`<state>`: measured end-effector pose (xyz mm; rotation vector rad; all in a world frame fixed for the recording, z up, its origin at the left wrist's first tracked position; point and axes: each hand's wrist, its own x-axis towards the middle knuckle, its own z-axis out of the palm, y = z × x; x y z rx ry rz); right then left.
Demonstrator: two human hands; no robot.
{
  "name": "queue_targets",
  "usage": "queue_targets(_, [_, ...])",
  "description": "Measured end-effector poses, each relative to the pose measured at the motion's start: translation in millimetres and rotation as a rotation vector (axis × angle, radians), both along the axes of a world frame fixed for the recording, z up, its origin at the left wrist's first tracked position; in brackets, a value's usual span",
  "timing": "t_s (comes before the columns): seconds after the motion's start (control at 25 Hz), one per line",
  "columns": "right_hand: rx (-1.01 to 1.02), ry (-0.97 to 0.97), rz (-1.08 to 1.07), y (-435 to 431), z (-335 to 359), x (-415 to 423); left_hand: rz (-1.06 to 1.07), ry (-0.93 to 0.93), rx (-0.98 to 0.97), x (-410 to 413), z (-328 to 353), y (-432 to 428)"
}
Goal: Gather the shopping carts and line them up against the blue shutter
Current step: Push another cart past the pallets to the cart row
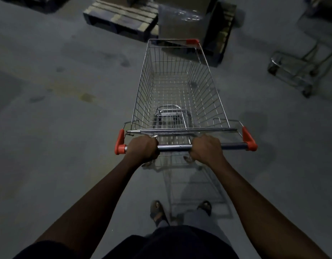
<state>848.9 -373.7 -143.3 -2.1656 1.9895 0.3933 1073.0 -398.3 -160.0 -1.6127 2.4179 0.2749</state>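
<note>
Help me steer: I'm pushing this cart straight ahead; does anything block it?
Yes. A cardboard box on a pallet stands right ahead of the cart. The blue shutter is out of view.

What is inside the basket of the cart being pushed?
No goods show in the cart; only its folded wire seat flap at the handle end. The left hand and right hand hide a strip there.
</note>
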Motion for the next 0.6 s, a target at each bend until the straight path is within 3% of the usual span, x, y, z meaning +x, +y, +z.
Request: queue_targets(0.6, [-0.02, -0.054, -0.497, 165, 5, -143, -0.527, -0.071, -0.005, -183, 8, 61])
